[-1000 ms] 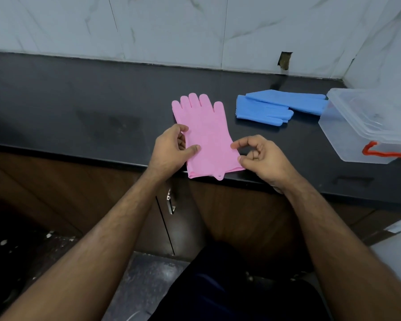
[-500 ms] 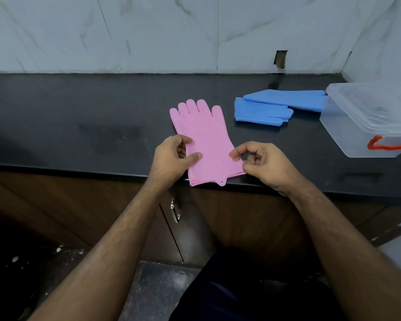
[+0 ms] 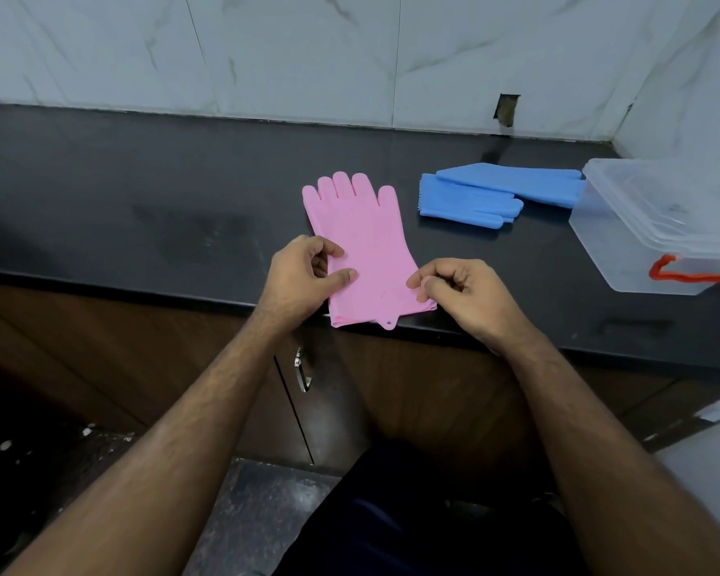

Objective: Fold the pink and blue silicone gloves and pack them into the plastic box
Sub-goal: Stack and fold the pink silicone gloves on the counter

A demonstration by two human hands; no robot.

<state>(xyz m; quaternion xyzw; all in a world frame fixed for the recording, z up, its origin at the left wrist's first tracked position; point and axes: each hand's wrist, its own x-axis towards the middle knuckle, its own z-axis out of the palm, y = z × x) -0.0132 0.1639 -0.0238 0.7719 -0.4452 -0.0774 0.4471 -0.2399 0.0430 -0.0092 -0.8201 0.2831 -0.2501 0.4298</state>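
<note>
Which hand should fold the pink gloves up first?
Probably the right hand. It already pinches the cuff edge of the pink gloves, so it could lift it toward the fingertips, while the left hand presses the opposite edge down.

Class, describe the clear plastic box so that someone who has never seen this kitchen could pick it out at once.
Follow the black countertop to its far right, near the corner of the marble walls. There stands the plastic box, just right of the blue gloves. It alone is see-through, with a lid on top and a red handle on the front.
</note>
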